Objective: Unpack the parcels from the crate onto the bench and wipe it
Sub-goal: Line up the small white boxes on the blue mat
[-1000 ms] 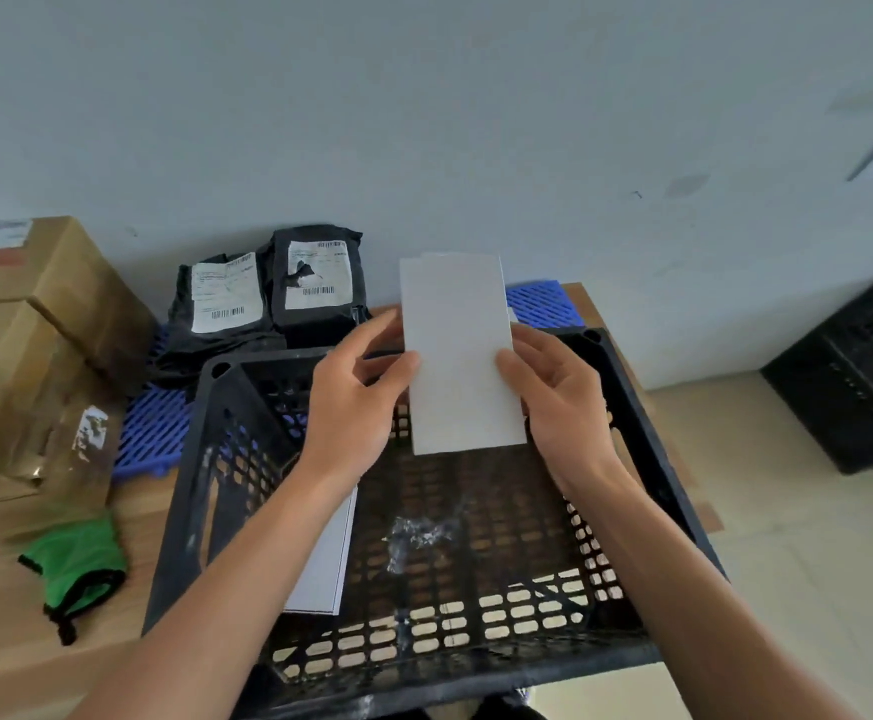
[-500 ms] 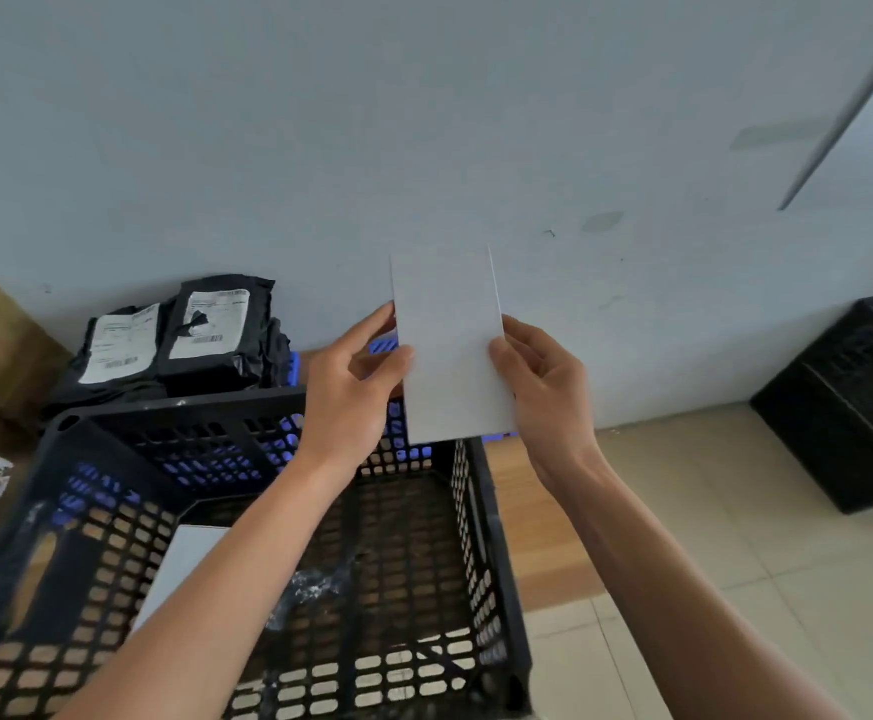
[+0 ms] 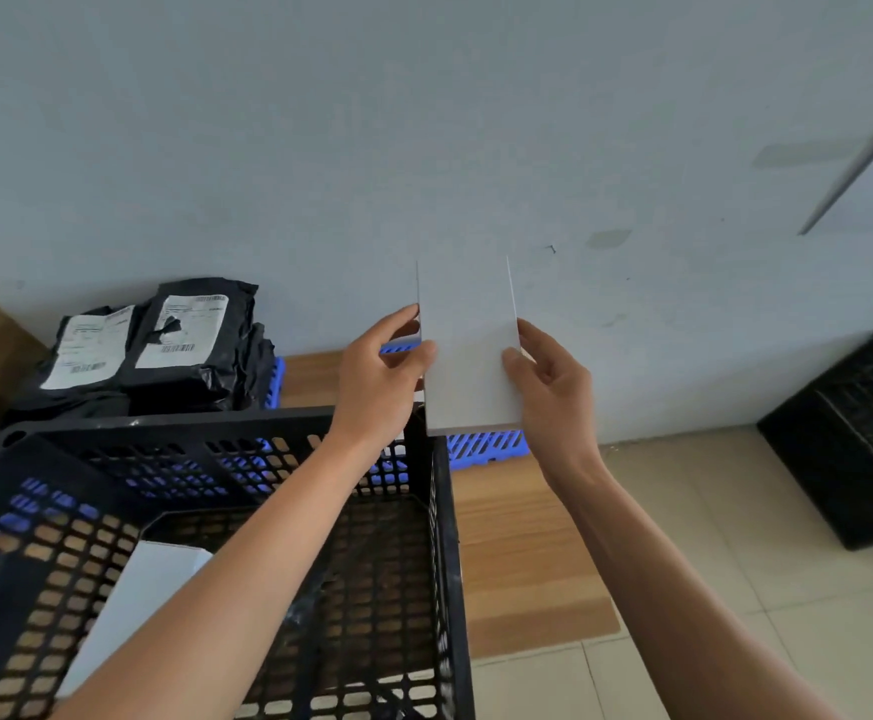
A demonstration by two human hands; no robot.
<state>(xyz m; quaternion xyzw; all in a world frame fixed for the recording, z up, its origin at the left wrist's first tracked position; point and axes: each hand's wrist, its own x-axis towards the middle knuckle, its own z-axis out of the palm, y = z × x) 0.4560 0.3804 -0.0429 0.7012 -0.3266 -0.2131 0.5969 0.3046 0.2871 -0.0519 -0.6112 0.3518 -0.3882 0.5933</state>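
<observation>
White and flat, a thin rectangular parcel stands upright in the air above the far right corner of the black perforated plastic crate. Left hand pinches its left edge, right hand its right edge. Another white flat parcel lies inside the crate, which sits on the wooden counter. Black plastic mailer bags are stacked behind it.
</observation>
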